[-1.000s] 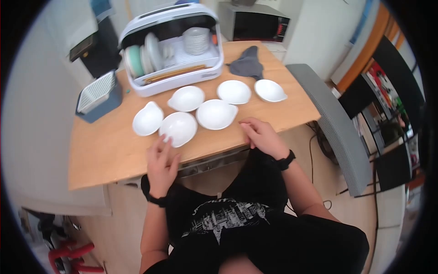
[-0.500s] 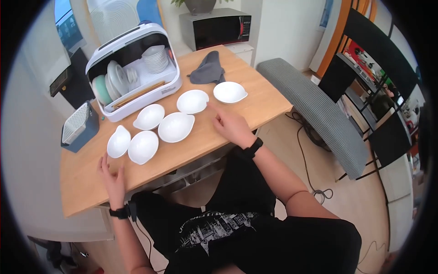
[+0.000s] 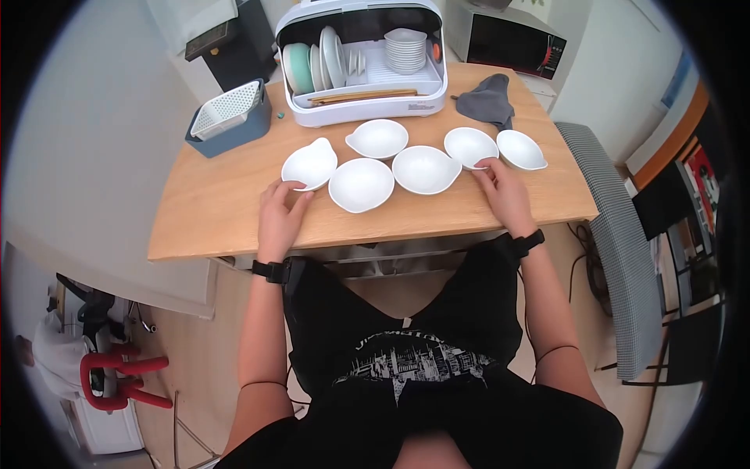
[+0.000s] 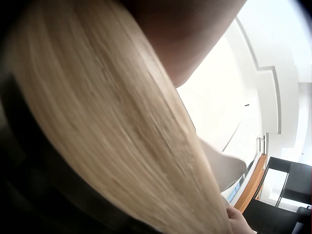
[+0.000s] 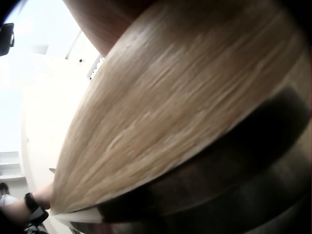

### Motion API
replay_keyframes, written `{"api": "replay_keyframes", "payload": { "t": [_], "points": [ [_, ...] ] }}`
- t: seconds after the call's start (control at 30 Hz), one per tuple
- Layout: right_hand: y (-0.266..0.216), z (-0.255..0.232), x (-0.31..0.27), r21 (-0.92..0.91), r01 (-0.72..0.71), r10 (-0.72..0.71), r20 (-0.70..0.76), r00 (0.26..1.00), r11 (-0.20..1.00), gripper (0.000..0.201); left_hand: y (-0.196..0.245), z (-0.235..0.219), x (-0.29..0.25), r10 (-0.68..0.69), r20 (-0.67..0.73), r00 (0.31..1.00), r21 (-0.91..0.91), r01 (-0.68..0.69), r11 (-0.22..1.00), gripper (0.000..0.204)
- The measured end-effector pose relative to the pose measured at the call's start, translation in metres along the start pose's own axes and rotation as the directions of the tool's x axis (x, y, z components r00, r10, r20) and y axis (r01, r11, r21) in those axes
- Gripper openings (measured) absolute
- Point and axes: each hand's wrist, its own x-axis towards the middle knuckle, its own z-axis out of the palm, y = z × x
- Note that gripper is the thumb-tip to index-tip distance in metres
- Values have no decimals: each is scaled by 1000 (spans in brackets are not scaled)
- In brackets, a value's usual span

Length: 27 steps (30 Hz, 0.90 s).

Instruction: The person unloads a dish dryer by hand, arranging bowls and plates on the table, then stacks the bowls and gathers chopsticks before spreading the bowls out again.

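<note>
Six white spouted bowls sit on the wooden table. At the leftmost bowl [image 3: 309,166], my left hand [image 3: 280,223] touches the near rim with its fingertips, thumb apart. My right hand [image 3: 506,199] has its fingertips on the near rim of the fifth bowl [image 3: 470,145]. Between them are a front bowl [image 3: 361,186], a back bowl [image 3: 378,139] and another bowl [image 3: 426,170]; the last bowl [image 3: 521,150] lies far right. The wrist views show mostly wood, with part of the left hand [image 4: 185,34] and right hand [image 5: 109,22] at the top.
Behind the bowls stands a white dish cabinet [image 3: 367,116] with plates, stacked dishes and chopsticks. A blue basket [image 3: 234,134] is at the left, a grey cloth [image 3: 486,102] at the back right. A padded bench [image 3: 613,250] stands right of the table [image 3: 234,234].
The head view has swung. My left hand has moved from the table's near edge to the leftmost bowl's rim. My right hand has shifted to the fifth bowl's near rim.
</note>
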Motion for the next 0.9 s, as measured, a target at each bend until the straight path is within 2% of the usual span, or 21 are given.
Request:
{"api": "replay_keyframes", "payload": {
  "t": [0.17, 0.3, 0.37, 0.4, 0.47, 0.5, 0.57, 0.6, 0.63, 0.67, 0.7, 0.73, 0.8, 0.87, 0.9],
  "points": [
    [8, -2, 3, 39, -2, 2, -3, 1000, 999, 20, -2, 3, -2, 6, -34, 999, -31, -7, 999, 29],
    [14, -10, 7, 94, 20, -30, 107, 994, 995, 33, -1, 5, -3, 46, -61, 997, -29, -48, 998, 35],
    [18, -13, 9, 102, 24, -39, 146, 988, 995, 38, 4, 6, -5, 18, -141, 990, -9, -20, 1000, 37],
    [20, -14, 10, 103, 38, -56, 178, 982, 994, 44, 11, 5, -7, 20, -135, 991, -10, -22, 1000, 37],
    [21, -17, 10, 100, 40, -61, 212, 975, 994, 49, 35, 0, -15, 53, -356, 933, -3, -58, 998, 36],
    [18, -20, 11, 124, 37, -66, 240, 968, 992, 55, 46, 0, -23, 53, -344, 937, -11, -61, 998, 36],
    [14, -28, 9, 133, 4, -40, 265, 963, 991, 60, 72, 2, -44, 339, -186, 922, -23, -349, 937, 29],
    [11, -31, 8, 139, 43, -78, 257, 963, 989, 64, 100, 4, -51, 475, -103, 874, -137, -486, 863, 26],
    [7, -34, 6, 145, 83, -117, 251, 961, 986, 67, 127, 4, -60, 494, 39, 868, -327, -456, 827, 19],
    [0, -40, 2, 169, 67, -112, 276, 955, 983, 72, 149, 9, -68, 533, 189, 825, -488, -392, 780, 21],
    [-12, -47, -3, 158, 42, -86, 282, 956, 987, 72, 166, 15, -71, 644, 317, 696, -570, -403, 716, 25],
    [-27, -56, -4, 193, 90, -144, 290, 946, 977, 71, 183, 22, -79, 656, 471, 590, -657, -262, 707, 26],
    [-65, -70, -3, 228, 175, -239, 293, 926, 958, 70, 211, 53, -99, 721, 564, 403, -745, -127, 654, 30],
    [-105, -76, -2, 252, 265, -331, 273, 903, 931, 66, 244, 81, -116, 742, 628, 234, -752, -63, 657, 38],
    [-122, -77, 1, 273, 320, -389, 253, 886, 907, 64, 259, 100, -126, 766, 617, 178, -777, -19, 630, 41]
  ]
}}
